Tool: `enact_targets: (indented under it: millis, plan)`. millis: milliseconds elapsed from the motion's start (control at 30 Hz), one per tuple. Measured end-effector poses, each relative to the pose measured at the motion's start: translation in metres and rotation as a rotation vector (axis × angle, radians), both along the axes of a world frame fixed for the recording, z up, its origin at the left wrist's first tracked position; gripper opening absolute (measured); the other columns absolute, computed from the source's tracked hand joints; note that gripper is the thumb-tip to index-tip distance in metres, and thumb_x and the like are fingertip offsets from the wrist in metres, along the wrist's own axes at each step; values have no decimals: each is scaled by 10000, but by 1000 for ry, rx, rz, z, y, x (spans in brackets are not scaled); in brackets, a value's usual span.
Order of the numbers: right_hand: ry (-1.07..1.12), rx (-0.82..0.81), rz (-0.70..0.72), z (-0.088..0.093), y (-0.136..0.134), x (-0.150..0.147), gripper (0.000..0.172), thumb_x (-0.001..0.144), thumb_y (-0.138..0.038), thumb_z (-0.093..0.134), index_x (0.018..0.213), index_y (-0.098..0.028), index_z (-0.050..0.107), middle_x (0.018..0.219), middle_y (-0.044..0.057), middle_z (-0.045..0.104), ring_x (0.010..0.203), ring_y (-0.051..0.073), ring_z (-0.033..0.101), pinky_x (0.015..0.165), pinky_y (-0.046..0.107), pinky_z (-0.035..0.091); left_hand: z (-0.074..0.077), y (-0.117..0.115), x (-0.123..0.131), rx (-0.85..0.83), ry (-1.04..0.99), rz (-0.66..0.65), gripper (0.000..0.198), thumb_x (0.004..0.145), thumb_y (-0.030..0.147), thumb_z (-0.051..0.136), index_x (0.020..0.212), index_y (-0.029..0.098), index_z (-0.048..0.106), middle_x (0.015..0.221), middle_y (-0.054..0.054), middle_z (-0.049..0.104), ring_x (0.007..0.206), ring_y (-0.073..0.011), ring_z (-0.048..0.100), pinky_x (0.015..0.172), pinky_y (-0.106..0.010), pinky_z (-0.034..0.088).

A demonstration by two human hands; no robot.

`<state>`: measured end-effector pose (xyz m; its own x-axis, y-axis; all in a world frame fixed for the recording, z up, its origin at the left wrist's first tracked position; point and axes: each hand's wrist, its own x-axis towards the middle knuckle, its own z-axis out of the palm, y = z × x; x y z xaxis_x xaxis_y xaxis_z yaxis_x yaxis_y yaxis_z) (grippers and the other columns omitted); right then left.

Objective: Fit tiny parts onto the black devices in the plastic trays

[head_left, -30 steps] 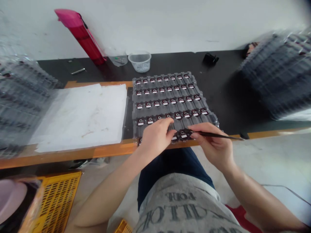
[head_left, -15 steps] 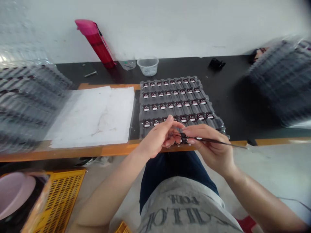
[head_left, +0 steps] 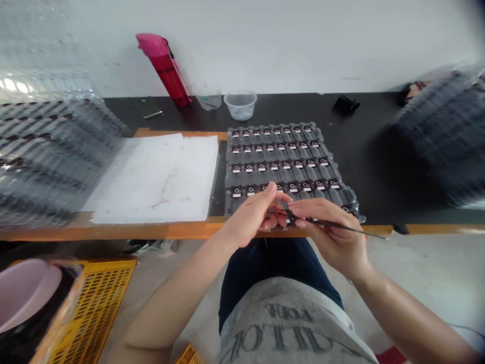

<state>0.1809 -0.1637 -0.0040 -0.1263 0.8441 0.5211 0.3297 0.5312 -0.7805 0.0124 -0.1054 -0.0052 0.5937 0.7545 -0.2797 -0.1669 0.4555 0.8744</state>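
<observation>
We worked under moderately bright, soft, diffuse light whose source we could not place. Strong white glare flared on the clear plastic stack (head_left: 49, 167) at far left, while a broad, soft-edged shadow darkened the desk (head_left: 364, 136) beside the dark stack (head_left: 454, 146) at far right. We saw both stacks blurred and stretched toward the edges, and the top right corner darkened. Around the fingers (head_left: 316, 207), fine detail ran together.

Right hand (head_left: 339, 240) gripping thin dark tool (head_left: 343, 226), left hand (head_left: 250, 215) just beside, tray (head_left: 257, 177) of small parts (head_left: 287, 165) beneath
</observation>
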Motion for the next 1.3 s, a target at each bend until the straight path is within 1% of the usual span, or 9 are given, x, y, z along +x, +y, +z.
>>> enact_targets:
  millis: [133,267,567,900,1067,1300]
  plan:
    - [-4,5,-29,0,0,0,241,809,-107,628,994,-255,673,1014,53,677,929,197,652,816,360,556,-2,0,0,-8,-22,-5,526,874,585,395,937,136,661,677,-63,592,511,-80,483,394,-180,252]
    - [-10,9,-27,-1,-2,1,256,798,-86,633,992,-249,674,1009,52,677,937,194,650,832,358,550,-2,-1,0,-4,-27,-16,520,878,581,391,940,141,659,672,-55,591,501,-73,470,396,-177,253]
    - [-2,4,-6,-3,-3,1,272,797,-87,634,1013,-248,670,997,54,683,914,196,655,804,367,568,-3,-2,0,-10,-15,12,518,865,589,413,935,133,649,709,-67,613,541,-86,521,398,-172,260]
    - [30,26,-5,-4,-2,-3,295,789,-58,629,1010,-250,666,979,46,680,898,181,662,777,332,574,-2,-3,1,1,-31,3,513,875,577,402,946,138,656,716,-68,625,496,-70,480,397,-178,259]
    - [21,18,-21,-4,-1,-4,287,795,-73,625,1009,-261,663,992,44,678,902,188,660,788,355,573,-2,-3,0,-6,-32,1,516,877,576,395,951,138,658,721,-68,624,495,-71,470,403,-183,263]
    - [23,24,-45,-5,-1,-4,272,791,-62,624,982,-249,672,983,49,684,895,186,661,785,348,569,-2,-3,0,-1,-45,-8,517,887,570,378,933,137,657,673,-53,595,506,-73,459,412,-181,265]
